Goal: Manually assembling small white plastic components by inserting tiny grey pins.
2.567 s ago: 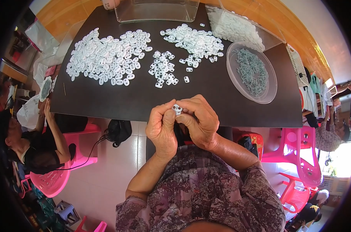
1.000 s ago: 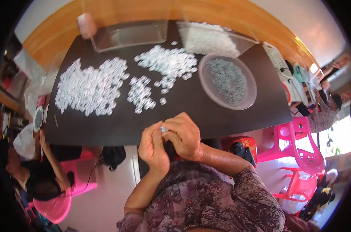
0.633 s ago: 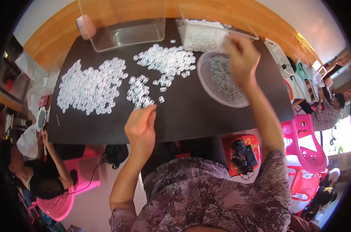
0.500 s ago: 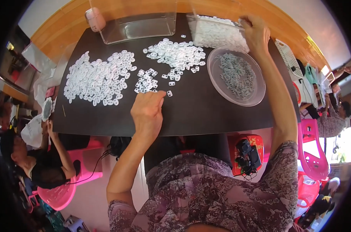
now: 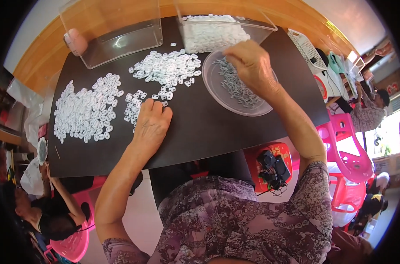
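Observation:
My left hand (image 5: 152, 122) rests on the dark table with its fingers bent and close together, at the right edge of a small group of white oval plastic pieces (image 5: 133, 107). Its fingertips touch the pieces, and whatever lies under them is hidden. My right hand (image 5: 252, 68) hangs over the far side of a round clear dish (image 5: 212, 89) with its fingers pinched; anything in that pinch is too small to make out. Thin grey screw-like pieces (image 5: 239, 90) fill the dish's middle. Beyond my left hand lies a larger white heap (image 5: 167, 67).
A wide heap of white pieces (image 5: 85, 108) covers the table's left. At the back stand a clear bin (image 5: 125, 46), a second clear bin of white pieces (image 5: 213, 35) and a pink object (image 5: 75, 42). A co-worker (image 5: 54, 207) sits at the left; pink chairs (image 5: 350, 154) stand right.
My right hand has come from the rim of the bin of white pieces to above the round dish. The whole view has turned, shifting the table leftward. My left hand stays by the small group.

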Action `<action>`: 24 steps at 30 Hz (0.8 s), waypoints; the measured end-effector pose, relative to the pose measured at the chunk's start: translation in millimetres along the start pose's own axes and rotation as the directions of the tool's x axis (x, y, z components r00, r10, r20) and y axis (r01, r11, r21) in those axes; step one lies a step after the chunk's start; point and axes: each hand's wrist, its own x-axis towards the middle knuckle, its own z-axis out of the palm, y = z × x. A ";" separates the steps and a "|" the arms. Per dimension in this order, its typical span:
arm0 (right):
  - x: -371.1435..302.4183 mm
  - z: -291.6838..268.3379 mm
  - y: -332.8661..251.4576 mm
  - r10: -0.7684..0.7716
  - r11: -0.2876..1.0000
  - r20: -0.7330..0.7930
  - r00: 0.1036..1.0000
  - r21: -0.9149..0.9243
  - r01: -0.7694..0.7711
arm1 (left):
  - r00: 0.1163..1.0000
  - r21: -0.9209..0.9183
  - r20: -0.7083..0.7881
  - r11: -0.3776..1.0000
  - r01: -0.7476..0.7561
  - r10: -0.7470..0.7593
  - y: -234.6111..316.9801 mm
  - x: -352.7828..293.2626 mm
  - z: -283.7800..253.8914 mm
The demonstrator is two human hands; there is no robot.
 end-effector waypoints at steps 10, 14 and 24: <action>-61.0 37.4 20.2 0.028 0.981 0.418 0.908 -0.186 0.055 | 0.986 -0.124 -0.057 0.981 0.146 -0.154 18.8 -9.6 -11.3; -59.1 42.0 18.0 0.075 0.997 0.349 0.934 -0.048 -0.062 | 0.940 -0.345 -0.090 0.896 0.280 -0.328 26.8 -14.5 -23.0; -60.6 39.7 26.6 0.121 0.993 0.267 0.956 -0.050 -0.111 | 0.847 -0.662 -0.040 0.649 0.375 -0.530 45.3 -27.6 -39.6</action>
